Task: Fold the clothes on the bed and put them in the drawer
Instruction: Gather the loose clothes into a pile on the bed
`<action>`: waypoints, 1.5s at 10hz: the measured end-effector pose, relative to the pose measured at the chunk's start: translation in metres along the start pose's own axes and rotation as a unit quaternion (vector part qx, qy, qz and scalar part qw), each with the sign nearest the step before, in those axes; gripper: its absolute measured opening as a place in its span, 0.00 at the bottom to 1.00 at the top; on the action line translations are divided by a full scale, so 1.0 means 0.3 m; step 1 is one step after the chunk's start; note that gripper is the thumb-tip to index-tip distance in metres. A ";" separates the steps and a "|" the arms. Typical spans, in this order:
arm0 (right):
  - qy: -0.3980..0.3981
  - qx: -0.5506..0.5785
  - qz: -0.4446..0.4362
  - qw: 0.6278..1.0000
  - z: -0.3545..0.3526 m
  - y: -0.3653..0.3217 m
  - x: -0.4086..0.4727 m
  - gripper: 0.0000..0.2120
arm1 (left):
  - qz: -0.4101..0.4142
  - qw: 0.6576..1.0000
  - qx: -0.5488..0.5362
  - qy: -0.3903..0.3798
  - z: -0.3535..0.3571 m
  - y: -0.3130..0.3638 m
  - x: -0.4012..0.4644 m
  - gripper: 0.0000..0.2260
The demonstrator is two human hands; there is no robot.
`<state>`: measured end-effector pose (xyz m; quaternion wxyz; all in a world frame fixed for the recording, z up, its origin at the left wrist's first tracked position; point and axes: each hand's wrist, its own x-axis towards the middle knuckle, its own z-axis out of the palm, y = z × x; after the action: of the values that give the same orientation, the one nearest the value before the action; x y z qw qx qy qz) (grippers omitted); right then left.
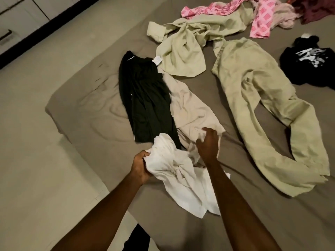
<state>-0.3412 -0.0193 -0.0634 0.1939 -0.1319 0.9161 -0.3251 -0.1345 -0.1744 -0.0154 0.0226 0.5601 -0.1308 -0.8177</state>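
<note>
Left hand (pixel 140 164) grips the bunched white garment (pixel 178 175) beside the black garment (pixel 145 98), right hand (pixel 208 144) spread; spreading it flat likely comes next.

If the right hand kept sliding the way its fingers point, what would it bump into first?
The right hand points up the bed, fingers already over the beige garment. Going straight on, it would probably meet more of that cloth first, then maybe the pale green shirt beyond. Depth is hard to judge.

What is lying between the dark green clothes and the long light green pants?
A beige garment lies between the dark green clothes and the light green pants, seen from the head view.
</note>
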 end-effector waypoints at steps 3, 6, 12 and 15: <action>-0.111 -0.092 -0.051 0.988 0.132 0.034 0.358 0.57 | 0.060 0.990 -0.092 -0.086 -0.109 0.080 0.106 0.27; -0.154 0.268 0.162 0.937 -0.087 -0.150 0.113 0.19 | 0.088 0.996 0.022 -0.001 -0.003 -0.006 -0.011 0.32; -0.337 0.562 -0.123 0.746 -0.732 -0.712 -0.475 0.25 | 0.293 0.939 0.161 -0.080 0.261 0.219 -0.862 0.17; -0.283 0.520 -0.044 0.805 -0.601 -0.993 -0.516 0.24 | 0.410 0.889 0.189 -0.082 0.134 0.472 -1.115 0.21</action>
<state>-0.2486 -0.0886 0.2996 0.4696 -0.1379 0.5078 -0.7090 -0.0627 -0.2421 0.3363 0.2390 0.3813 -0.5020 -0.7385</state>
